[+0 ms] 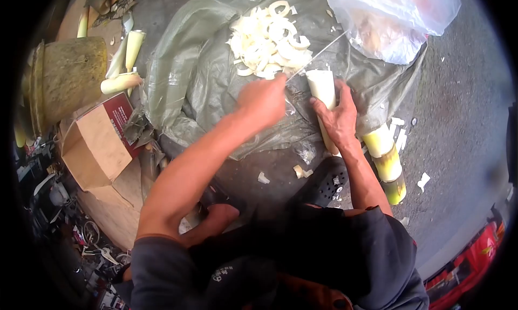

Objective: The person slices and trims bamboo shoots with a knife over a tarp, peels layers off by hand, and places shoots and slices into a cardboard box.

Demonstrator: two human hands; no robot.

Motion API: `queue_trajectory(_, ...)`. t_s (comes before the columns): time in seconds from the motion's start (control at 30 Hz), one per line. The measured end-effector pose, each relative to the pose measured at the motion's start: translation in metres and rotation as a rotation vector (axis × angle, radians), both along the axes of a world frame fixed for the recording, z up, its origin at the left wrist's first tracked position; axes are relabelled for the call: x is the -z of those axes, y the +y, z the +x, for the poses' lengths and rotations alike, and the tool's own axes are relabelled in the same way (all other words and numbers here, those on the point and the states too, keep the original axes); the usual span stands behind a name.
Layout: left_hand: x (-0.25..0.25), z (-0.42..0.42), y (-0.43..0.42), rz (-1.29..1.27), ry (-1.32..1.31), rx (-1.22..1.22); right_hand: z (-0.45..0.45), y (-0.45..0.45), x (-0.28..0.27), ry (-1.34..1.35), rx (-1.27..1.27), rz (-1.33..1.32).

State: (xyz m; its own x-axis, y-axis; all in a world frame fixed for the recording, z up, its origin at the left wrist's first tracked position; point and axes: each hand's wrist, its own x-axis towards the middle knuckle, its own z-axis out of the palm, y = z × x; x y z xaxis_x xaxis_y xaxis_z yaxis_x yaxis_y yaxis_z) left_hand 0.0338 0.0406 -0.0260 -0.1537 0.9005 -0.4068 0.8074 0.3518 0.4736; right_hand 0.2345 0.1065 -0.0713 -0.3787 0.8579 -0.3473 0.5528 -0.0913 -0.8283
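My left hand [264,100] is closed around the handle end of a thin-bladed knife [319,54], whose blade points up and to the right. My right hand [339,113] grips a pale peeled stalk [322,87], which stands tilted with its cut top just below the blade. Blade and stalk look apart. Beyond my left hand, a pile of pale cut rings and slices [270,40] lies on a grey-green plastic sheet [208,56].
A clear plastic bag [391,21] lies at the upper right. Thick yellow-green stalk pieces [387,161] rest right of my forearm. On the left are an open cardboard box [100,148], a dirty yellow bucket [73,75] and more stalks [134,49]. Scraps dot the ground.
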Motion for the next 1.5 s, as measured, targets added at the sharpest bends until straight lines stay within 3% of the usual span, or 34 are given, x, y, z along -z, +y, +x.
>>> queue_trajectory(0.1,-0.032,-0.006,-0.033,0.116,-0.026,0.026,0.004,-0.011,0.019,-0.115,-0.072,0.307)
queue_trajectory(0.27,-0.069,-0.005,-0.087,-0.065,0.025,0.064,0.002,-0.009,0.02,-0.117,-0.131,0.329)
queue_trajectory(0.93,0.002,0.025,-0.011,-0.008,0.011,0.021,0.004,-0.007,0.021,-0.15,-0.161,0.356)
queue_trajectory(1.03,-0.003,0.021,-0.003,-0.051,0.01,0.035,-0.001,-0.003,0.012,-0.232,-0.136,0.393)
queue_trajectory(1.17,0.001,0.007,-0.005,-0.024,0.025,0.051,0.006,0.001,0.013,-0.067,-0.009,0.07)
queue_trajectory(1.27,-0.007,-0.002,-0.026,0.102,-0.029,-0.069,0.004,-0.003,0.011,0.157,0.011,-0.009)
queue_trajectory(1.33,-0.033,-0.003,-0.039,0.025,-0.007,-0.009,0.005,-0.004,0.013,-0.072,-0.072,0.167)
queue_trajectory(1.5,-0.063,-0.002,-0.083,-0.027,0.046,0.057,0.001,-0.006,0.022,-0.088,-0.09,0.315)
